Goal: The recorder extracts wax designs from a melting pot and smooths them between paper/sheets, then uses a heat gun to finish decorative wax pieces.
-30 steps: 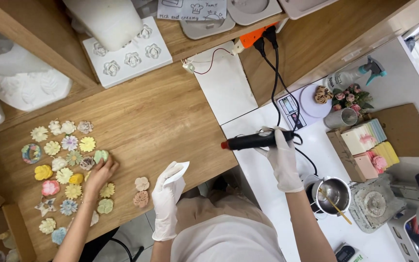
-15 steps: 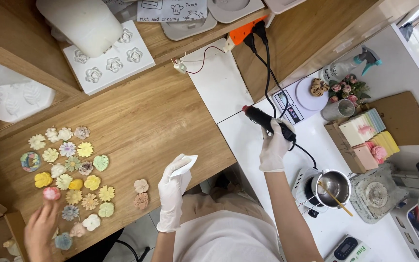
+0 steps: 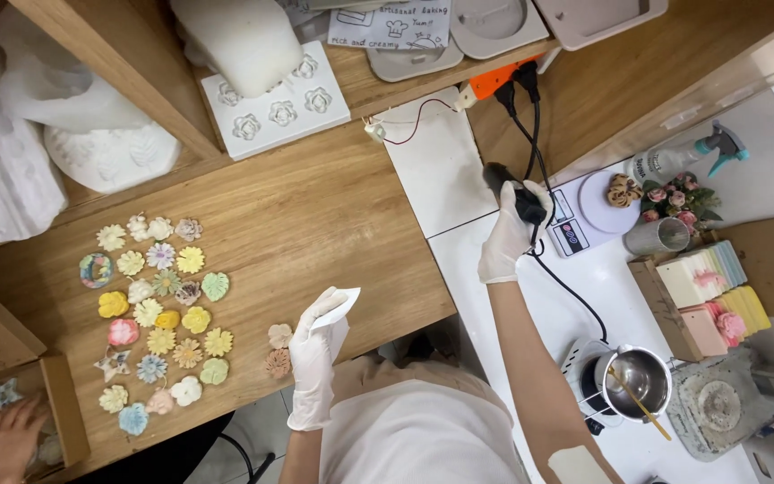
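We stand over a long wooden worktop [image 3: 315,224] that butts against a white counter [image 3: 512,296], wood for finished pieces, white for the hot and messy gear. On the wood a spread of small moulded flowers [image 3: 159,314] in pale yellow, pink, green and blue lies in loose rows, each apart from its neighbours, likely so they can set and be looked over; two brownish ones [image 3: 278,350] sit just beside our left hand [image 3: 315,363]. Above them a white flower mould [image 3: 275,103] rests flat under a shelf. On the counter a steel pot [image 3: 640,381] with a wooden stick [image 3: 640,405] leaning in it stands on its base near the front edge, within reach, and a small scale [image 3: 575,220] sits by the plugs. Our right hand [image 3: 512,235], gloved, is closed round the black corded tool [image 3: 514,193], held low over the white surface with its cable trailing toward the pot, which keeps it off the wood. The gloved left hand hovers at the worktop's edge, fingers loosely curled about a small white piece [image 3: 340,307]. At the lower left another person's bare hand [image 3: 11,444] reaches into a wooden tray [image 3: 57,412].
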